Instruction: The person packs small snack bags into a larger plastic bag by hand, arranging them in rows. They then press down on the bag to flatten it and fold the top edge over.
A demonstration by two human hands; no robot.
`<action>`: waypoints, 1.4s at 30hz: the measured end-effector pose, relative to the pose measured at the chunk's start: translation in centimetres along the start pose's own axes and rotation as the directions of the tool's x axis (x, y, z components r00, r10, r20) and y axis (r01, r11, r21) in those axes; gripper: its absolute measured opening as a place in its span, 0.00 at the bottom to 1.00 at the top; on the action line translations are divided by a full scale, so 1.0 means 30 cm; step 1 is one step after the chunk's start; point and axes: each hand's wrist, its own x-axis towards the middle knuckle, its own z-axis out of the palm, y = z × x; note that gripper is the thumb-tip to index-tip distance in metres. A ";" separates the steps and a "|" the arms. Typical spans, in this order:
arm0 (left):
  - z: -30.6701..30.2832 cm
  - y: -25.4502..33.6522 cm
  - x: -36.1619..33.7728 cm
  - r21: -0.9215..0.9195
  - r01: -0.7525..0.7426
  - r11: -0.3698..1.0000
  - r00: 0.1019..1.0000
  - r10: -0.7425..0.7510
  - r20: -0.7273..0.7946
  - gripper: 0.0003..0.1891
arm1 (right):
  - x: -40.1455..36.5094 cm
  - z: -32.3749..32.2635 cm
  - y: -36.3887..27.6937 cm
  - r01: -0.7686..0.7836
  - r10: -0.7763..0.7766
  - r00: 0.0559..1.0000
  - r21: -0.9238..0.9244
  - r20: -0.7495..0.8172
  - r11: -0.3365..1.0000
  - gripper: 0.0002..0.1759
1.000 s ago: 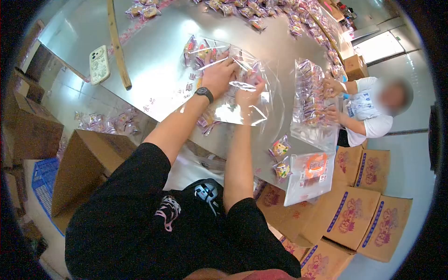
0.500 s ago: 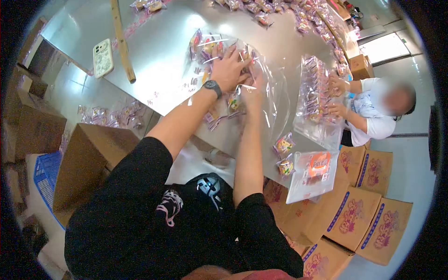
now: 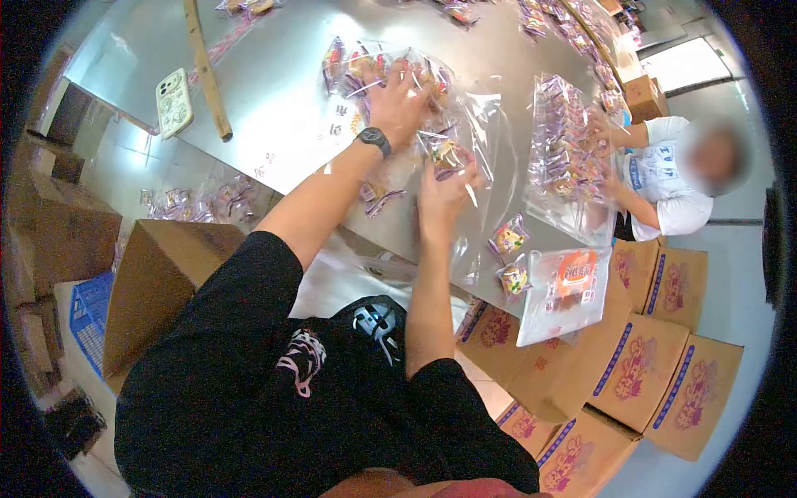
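A large clear plastic bag (image 3: 490,124) lies on the metal table, with several small wrapped snacks (image 3: 334,62) lined up at its far end. My left hand (image 3: 398,101), a dark watch on its wrist, rests on that row with fingers spread. Lower down, my right hand (image 3: 448,192) grips a wrapped snack (image 3: 448,158) with purple edging; its forearm runs under the clear film. Between my forearms lies another wrapped snack (image 3: 378,197). Two more wrapped snacks (image 3: 510,236) sit right of my right hand.
A printed plastic bag stack (image 3: 569,286) overhangs the near table edge. At right, a co-worker's hands (image 3: 610,133) touch a filled clear bag (image 3: 564,141). A phone (image 3: 173,104) and wooden strip (image 3: 206,70) lie at left. Cardboard boxes (image 3: 635,357) stand below right; an open carton (image 3: 162,290) stands left.
My right hand has drawn back toward me from beside the left hand, and a wrapped snack now shows in its fingers. My left hand stays on the row of snacks.
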 end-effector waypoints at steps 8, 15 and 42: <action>0.003 -0.006 0.021 -0.002 -0.090 0.996 0.992 0.090 0.092 0.27 | 0.117 0.158 -0.032 0.176 -0.164 0.951 0.024 -0.263 0.984 0.34; -0.092 0.069 0.045 0.071 -0.078 0.994 0.995 0.072 0.074 0.29 | 0.169 0.238 0.045 0.267 -0.213 0.839 0.039 -0.502 0.963 0.32; -0.082 0.002 0.056 -0.190 -0.230 0.954 0.973 0.227 -0.037 0.26 | 0.193 0.276 0.049 0.248 -0.199 0.939 0.148 -0.281 0.957 0.38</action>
